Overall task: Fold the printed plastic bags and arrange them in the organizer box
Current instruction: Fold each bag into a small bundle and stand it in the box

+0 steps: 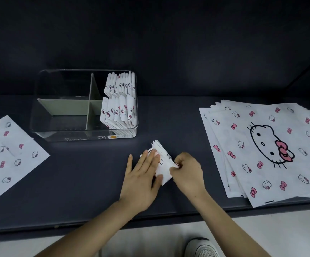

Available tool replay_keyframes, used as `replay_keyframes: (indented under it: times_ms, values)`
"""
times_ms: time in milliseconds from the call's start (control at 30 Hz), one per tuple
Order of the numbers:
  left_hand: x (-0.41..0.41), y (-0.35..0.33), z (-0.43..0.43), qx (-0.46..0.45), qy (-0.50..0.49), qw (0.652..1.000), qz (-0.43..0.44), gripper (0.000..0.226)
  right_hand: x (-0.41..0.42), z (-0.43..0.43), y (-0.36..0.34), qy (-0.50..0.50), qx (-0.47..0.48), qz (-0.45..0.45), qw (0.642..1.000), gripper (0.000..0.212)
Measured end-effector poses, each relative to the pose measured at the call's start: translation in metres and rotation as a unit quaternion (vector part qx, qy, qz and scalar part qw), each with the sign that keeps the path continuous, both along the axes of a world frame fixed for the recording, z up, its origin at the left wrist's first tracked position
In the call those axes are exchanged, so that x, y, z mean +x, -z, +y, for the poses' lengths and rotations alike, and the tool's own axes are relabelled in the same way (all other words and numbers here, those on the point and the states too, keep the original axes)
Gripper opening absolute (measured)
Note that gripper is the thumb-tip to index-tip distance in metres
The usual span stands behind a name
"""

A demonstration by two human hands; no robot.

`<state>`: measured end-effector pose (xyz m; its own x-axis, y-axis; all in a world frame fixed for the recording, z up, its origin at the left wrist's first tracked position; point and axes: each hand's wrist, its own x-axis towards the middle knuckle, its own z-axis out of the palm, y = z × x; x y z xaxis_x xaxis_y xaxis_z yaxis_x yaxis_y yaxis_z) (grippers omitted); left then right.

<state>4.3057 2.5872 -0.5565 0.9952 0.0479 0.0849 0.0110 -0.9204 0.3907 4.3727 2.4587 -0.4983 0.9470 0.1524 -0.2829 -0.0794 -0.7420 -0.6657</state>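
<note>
A small folded white bag (163,165) with cat-face and bow prints lies on the dark table near the front edge. My left hand (141,179) presses flat on its left side with straight fingers. My right hand (186,172) pinches the bag's right edge with curled fingers. The clear organizer box (39,115) with grey dividers stands behind and to the left. Several folded bags (119,101) stand upright in its two right compartments, while the left compartments hold nothing.
A stack of flat printed bags (269,149) lies spread at the right, overhanging the table's front edge. More flat bags (7,156) lie at the left. A dark wall rises behind. Below the table edge, pale floor and a shoe (202,247) show.
</note>
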Motion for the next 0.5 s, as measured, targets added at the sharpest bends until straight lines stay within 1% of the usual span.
replay_keyframes:
  times_ms: [33,100,133,167,200,233,267,300,367,400,433,467,500]
  values:
    - [-0.001,-0.007,0.003,-0.062,-0.013,0.998,-0.009,0.059,-0.002,-0.001,-0.002,0.013,0.056,0.003,0.998,0.022]
    - [-0.002,-0.026,0.013,-0.183,-0.070,0.980,-0.030,0.066,0.000,-0.003,-0.015,0.012,0.151,0.026,0.988,0.026]
    - [-0.003,-0.039,0.019,-0.215,-0.101,0.970,-0.045,0.068,0.001,-0.006,-0.024,-0.015,0.184,0.050,0.982,0.029]
    - [-0.003,-0.053,0.024,-0.243,-0.131,0.960,-0.050,0.065,0.003,-0.008,-0.035,-0.049,0.205,0.077,0.974,0.032]
    - [-0.003,-0.065,0.031,-0.291,-0.158,0.943,-0.040,0.055,0.004,-0.008,-0.045,-0.080,0.215,0.098,0.968,0.034]
    - [-0.001,-0.077,0.036,-0.361,-0.172,0.916,-0.022,0.038,0.006,-0.007,-0.054,-0.100,0.218,0.114,0.964,0.036]
    - [0.002,-0.086,0.041,-0.430,-0.179,0.885,-0.003,0.022,0.009,-0.005,-0.060,-0.107,0.223,0.123,0.961,0.037]
    - [0.005,-0.095,0.045,-0.476,-0.185,0.860,0.003,0.012,0.011,-0.002,-0.064,-0.097,0.238,0.124,0.958,0.037]
    - [0.010,-0.107,0.050,-0.539,-0.206,0.817,-0.014,0.008,0.014,0.007,-0.067,-0.027,0.313,0.138,0.939,0.031]
    - [0.012,-0.113,0.051,-0.568,-0.215,0.794,-0.025,0.008,0.015,0.013,-0.067,0.010,0.361,0.161,0.918,0.024]
    - [0.015,-0.116,0.052,-0.583,-0.222,0.781,-0.030,0.007,0.014,0.019,-0.068,0.032,0.402,0.191,0.895,0.018]
    - [0.018,-0.118,0.052,-0.588,-0.226,0.776,-0.031,0.007,0.013,0.025,-0.069,0.042,0.429,0.219,0.875,0.017]
    - [0.022,-0.118,0.053,-0.582,-0.225,0.781,-0.031,0.006,0.011,0.031,-0.069,0.048,0.450,0.238,0.859,0.019]
